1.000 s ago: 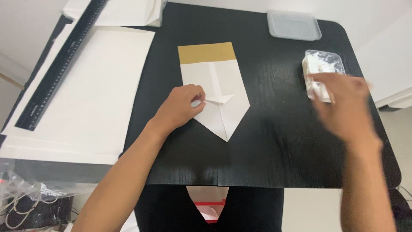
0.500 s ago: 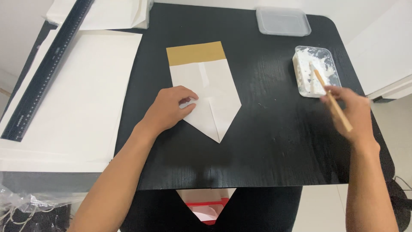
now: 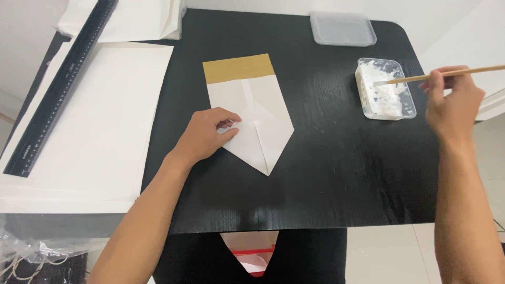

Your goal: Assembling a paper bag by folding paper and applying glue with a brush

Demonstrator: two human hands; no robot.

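A folded white paper (image 3: 258,121) with a tan band across its far end and a pointed near end lies on the black table (image 3: 326,168). My left hand (image 3: 208,134) presses down on its left edge. To the right, my right hand (image 3: 453,102) grips a thin wooden stick (image 3: 421,78) whose tip rests in a clear tray of white paste (image 3: 385,89).
Large white sheets (image 3: 89,131) lie at the left with a long black ruler (image 3: 60,87) across them. A clear plastic lid (image 3: 342,29) sits at the table's far edge. A white and red object (image 3: 251,252) shows below the table's near edge.
My right hand has lifted the stick and turned it so its tip now dips into the paste tray. My left hand stays on the paper.
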